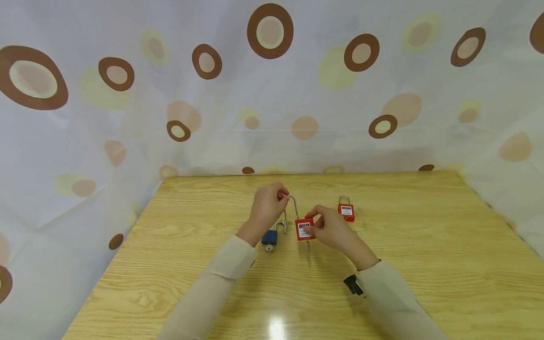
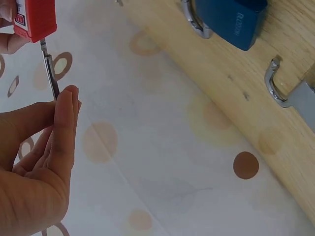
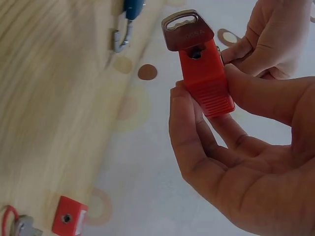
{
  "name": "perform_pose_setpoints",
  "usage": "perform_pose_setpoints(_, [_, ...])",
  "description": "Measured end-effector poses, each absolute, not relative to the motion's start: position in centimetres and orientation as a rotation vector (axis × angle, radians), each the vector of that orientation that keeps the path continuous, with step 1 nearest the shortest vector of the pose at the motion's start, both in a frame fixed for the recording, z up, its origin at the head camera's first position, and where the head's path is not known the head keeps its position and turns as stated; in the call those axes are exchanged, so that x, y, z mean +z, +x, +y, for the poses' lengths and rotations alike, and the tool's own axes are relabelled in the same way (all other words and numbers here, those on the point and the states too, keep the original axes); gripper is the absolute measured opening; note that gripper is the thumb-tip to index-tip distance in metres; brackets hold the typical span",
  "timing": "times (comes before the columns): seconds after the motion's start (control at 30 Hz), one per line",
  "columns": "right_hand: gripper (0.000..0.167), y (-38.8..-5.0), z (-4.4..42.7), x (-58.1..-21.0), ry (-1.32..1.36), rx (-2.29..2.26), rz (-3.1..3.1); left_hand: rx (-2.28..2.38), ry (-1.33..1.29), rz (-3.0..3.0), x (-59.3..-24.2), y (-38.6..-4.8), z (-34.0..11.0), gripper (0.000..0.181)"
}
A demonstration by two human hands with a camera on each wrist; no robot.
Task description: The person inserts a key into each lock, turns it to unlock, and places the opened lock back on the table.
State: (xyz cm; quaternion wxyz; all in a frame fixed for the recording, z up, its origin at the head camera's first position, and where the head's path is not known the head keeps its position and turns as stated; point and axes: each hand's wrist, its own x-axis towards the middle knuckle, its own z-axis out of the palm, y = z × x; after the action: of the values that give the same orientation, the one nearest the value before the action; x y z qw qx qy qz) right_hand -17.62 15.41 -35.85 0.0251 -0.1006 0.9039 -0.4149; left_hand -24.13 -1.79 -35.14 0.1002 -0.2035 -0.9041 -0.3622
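Note:
Above the table, a red padlock (image 1: pixel 302 234) with a white label is held between both hands. My right hand (image 1: pixel 333 230) pinches its red body between thumb and fingers. With thumb and fingertips, my left hand (image 1: pixel 267 203) pinches the top of its metal shackle (image 1: pixel 295 206). The shackle is drawn out, its free leg standing outside the body. A flat key (image 3: pixel 188 32) sits in the keyhole at the bottom of the body. Below, a blue padlock (image 1: pixel 269 237) lies on the table beside my left hand, shackle open, a key in it.
A second red padlock (image 1: pixel 346 211), shackle closed, lies behind my right hand. A silver-grey padlock (image 2: pixel 301 101) with an open shackle lies near the blue one. A red ring with metal pieces (image 3: pixel 22 226) is at the right wrist view's corner. Patterned cloth (image 1: pixel 272 94) rises behind the wooden table (image 1: pixel 191 226).

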Motion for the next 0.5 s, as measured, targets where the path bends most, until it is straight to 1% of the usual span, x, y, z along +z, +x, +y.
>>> perform_pose_setpoints(0.27, [0.023, -19.2, 16.1, -37.9, -0.195, -1.265, 2.730, -0.750, -0.683, -2.796, -36.7, -25.6, -0.4, 0.005])
perform_pose_setpoints(0.5, [0.021, -20.1, 16.3, -39.2, -0.144, -1.200, 2.719, -0.639, -0.683, -2.863, -37.8, -26.4, 0.3, 0.005])
